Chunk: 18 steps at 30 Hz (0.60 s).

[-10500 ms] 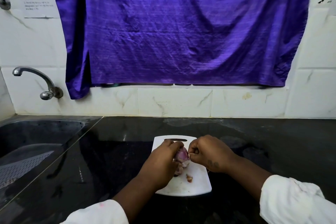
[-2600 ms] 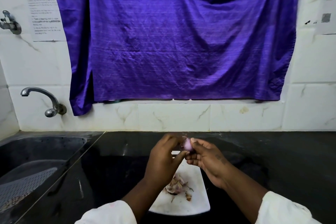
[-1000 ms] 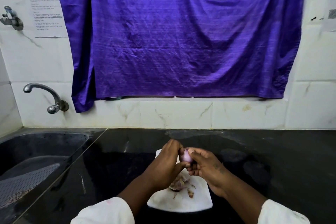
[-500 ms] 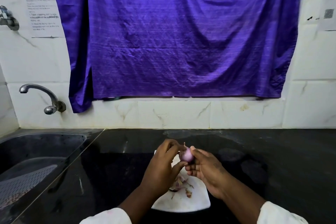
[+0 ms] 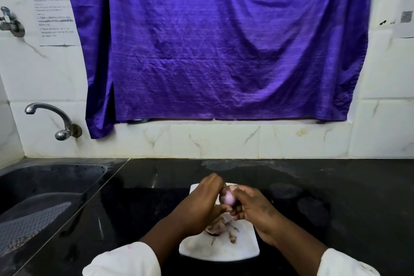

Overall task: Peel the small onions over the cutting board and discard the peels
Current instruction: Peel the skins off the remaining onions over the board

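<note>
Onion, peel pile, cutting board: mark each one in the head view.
onion (image 5: 229,198): head view, its exposed pink side.
peel pile (image 5: 217,226): head view, middle of the heap.
cutting board (image 5: 224,251): head view, bare white part near its front edge.

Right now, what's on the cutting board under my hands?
A small heap of onion peels and a few loose scraps lie on the cutting board. The left hand and right hand, holding an onion, cover the board's far part.
</note>
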Each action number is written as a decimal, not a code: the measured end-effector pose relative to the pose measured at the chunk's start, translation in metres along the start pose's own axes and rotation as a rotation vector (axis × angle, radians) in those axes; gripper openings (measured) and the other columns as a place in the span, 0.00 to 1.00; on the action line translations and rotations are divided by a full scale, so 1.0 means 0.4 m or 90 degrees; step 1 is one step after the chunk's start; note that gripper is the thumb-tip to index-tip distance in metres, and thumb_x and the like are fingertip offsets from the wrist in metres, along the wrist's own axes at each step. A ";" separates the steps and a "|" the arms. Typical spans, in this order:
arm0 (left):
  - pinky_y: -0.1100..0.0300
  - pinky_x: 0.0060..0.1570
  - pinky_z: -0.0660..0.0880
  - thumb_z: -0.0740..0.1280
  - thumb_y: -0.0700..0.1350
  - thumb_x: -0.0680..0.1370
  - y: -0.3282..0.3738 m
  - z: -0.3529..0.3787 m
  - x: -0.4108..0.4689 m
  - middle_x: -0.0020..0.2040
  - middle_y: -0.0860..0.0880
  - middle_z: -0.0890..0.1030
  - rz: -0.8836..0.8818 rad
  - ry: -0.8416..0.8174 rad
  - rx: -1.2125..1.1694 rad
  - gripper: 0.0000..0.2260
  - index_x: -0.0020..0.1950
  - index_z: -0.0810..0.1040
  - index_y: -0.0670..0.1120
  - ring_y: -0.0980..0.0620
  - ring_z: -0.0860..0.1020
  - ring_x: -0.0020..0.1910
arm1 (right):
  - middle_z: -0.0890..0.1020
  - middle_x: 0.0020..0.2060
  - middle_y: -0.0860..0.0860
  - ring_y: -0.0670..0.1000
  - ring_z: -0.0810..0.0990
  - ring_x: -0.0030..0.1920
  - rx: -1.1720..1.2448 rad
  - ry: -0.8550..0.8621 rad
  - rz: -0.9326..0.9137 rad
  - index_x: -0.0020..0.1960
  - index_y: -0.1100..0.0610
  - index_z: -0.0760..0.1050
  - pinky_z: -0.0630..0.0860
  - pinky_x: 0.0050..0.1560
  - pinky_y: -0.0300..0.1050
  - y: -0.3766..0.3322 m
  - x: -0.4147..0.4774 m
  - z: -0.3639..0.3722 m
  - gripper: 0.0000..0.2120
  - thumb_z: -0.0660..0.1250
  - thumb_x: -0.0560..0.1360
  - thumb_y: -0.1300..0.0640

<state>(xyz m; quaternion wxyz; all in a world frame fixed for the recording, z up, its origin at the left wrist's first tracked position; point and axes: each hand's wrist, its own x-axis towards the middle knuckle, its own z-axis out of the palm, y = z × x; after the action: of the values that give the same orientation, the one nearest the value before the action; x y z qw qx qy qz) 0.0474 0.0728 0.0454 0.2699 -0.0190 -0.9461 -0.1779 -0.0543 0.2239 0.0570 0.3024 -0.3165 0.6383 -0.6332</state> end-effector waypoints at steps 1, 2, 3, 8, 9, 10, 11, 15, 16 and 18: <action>0.56 0.53 0.73 0.70 0.49 0.80 -0.003 0.001 0.000 0.52 0.56 0.71 0.006 -0.010 0.005 0.10 0.51 0.69 0.51 0.55 0.72 0.52 | 0.82 0.36 0.55 0.48 0.77 0.32 0.011 0.000 0.004 0.55 0.64 0.81 0.76 0.34 0.40 0.001 0.000 0.002 0.16 0.58 0.85 0.56; 0.60 0.51 0.71 0.69 0.50 0.81 -0.005 0.003 0.000 0.51 0.57 0.70 0.012 -0.010 0.018 0.10 0.49 0.67 0.51 0.56 0.70 0.50 | 0.82 0.36 0.56 0.49 0.77 0.32 0.037 0.006 0.014 0.55 0.64 0.81 0.76 0.34 0.41 0.002 0.002 0.002 0.16 0.58 0.85 0.56; 0.64 0.48 0.68 0.67 0.51 0.82 -0.007 0.007 -0.002 0.49 0.59 0.67 0.013 -0.004 0.033 0.11 0.47 0.65 0.52 0.59 0.68 0.48 | 0.83 0.36 0.57 0.50 0.76 0.32 0.077 0.017 0.028 0.55 0.64 0.81 0.76 0.34 0.43 0.002 0.005 0.000 0.16 0.59 0.85 0.55; 0.66 0.43 0.69 0.67 0.56 0.82 -0.020 0.028 -0.029 0.51 0.63 0.68 -0.047 0.109 0.004 0.11 0.52 0.65 0.59 0.61 0.71 0.47 | 0.84 0.37 0.57 0.50 0.77 0.33 0.139 0.036 0.036 0.57 0.62 0.81 0.77 0.37 0.44 0.001 0.011 -0.008 0.17 0.60 0.84 0.50; 0.65 0.45 0.71 0.68 0.57 0.81 -0.016 0.029 -0.032 0.55 0.63 0.69 -0.043 0.129 -0.015 0.11 0.57 0.67 0.59 0.61 0.72 0.49 | 0.83 0.38 0.58 0.50 0.77 0.34 0.138 0.035 0.037 0.57 0.62 0.80 0.77 0.37 0.44 0.000 0.008 -0.005 0.16 0.60 0.85 0.51; 0.64 0.48 0.74 0.68 0.57 0.81 -0.011 0.031 -0.032 0.59 0.64 0.70 -0.033 0.135 -0.022 0.13 0.62 0.68 0.59 0.60 0.74 0.52 | 0.83 0.38 0.58 0.51 0.77 0.34 0.135 0.034 0.038 0.58 0.62 0.80 0.77 0.37 0.44 -0.001 0.007 -0.003 0.16 0.59 0.85 0.52; 0.63 0.51 0.76 0.68 0.56 0.82 -0.008 0.036 -0.030 0.63 0.62 0.70 -0.022 0.131 -0.015 0.15 0.67 0.70 0.57 0.59 0.75 0.56 | 0.82 0.38 0.58 0.51 0.77 0.34 0.132 0.032 0.039 0.58 0.62 0.80 0.77 0.37 0.44 -0.001 0.005 -0.001 0.15 0.59 0.85 0.53; 0.58 0.54 0.78 0.68 0.54 0.82 -0.008 0.046 -0.027 0.66 0.58 0.72 -0.004 0.138 0.027 0.16 0.69 0.74 0.53 0.57 0.75 0.61 | 0.82 0.37 0.58 0.52 0.77 0.35 0.113 0.035 0.049 0.57 0.63 0.80 0.76 0.37 0.45 0.000 0.003 0.007 0.17 0.57 0.85 0.52; 0.58 0.53 0.77 0.69 0.54 0.81 -0.010 0.045 -0.028 0.65 0.58 0.72 0.004 0.144 0.027 0.15 0.67 0.75 0.53 0.58 0.75 0.59 | 0.82 0.38 0.58 0.52 0.76 0.35 0.110 0.035 0.051 0.57 0.62 0.80 0.76 0.37 0.45 0.001 0.003 0.008 0.18 0.57 0.85 0.52; 0.60 0.51 0.77 0.70 0.55 0.81 -0.008 0.040 -0.029 0.63 0.58 0.73 0.017 0.148 0.024 0.13 0.63 0.76 0.52 0.58 0.75 0.57 | 0.82 0.39 0.58 0.51 0.76 0.35 0.100 0.032 0.050 0.58 0.62 0.81 0.76 0.38 0.45 0.005 0.002 0.006 0.18 0.57 0.85 0.52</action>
<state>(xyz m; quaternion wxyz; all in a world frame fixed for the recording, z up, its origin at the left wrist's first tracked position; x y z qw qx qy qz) 0.0488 0.0760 0.0258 0.3807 -0.0055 -0.9112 -0.1573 -0.0531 0.2217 0.0551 0.3352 -0.2504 0.6058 -0.6767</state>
